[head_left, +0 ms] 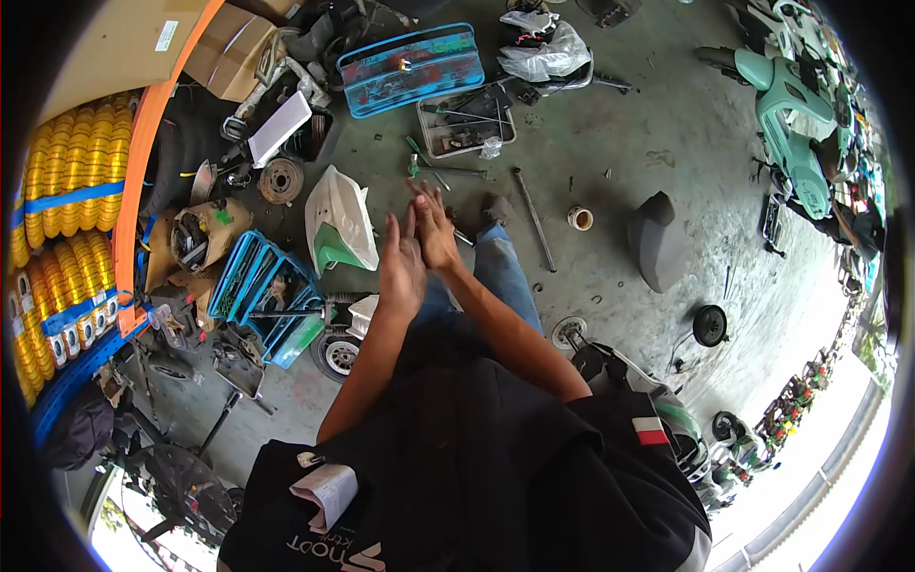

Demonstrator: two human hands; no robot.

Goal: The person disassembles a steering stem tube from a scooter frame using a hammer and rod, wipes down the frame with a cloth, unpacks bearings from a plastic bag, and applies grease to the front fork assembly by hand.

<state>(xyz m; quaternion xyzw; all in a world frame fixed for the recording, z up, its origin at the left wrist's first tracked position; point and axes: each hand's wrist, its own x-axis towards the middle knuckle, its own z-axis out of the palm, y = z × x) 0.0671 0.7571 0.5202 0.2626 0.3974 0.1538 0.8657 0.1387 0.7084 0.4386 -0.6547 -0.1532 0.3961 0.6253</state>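
My left hand (402,269) is raised in front of me with its fingers stretched out, palm turned toward the other hand. Against it rests my right hand (437,229), fingers also extended and a little apart. The palms meet or nearly meet, and nothing shows between them. Beyond the fingertips a metal tool (461,173) lies on the floor beside a green-handled tool (416,150). Left of the hands stands a white and green plastic panel (341,221).
A blue toolbox (413,71) and a grey tray of tools (467,120) are ahead. An open blue toolbox (267,293) sits left. Rightward are a long bar (535,219), a small cup (579,218), a dark seat (654,242) and a green scooter (791,133).
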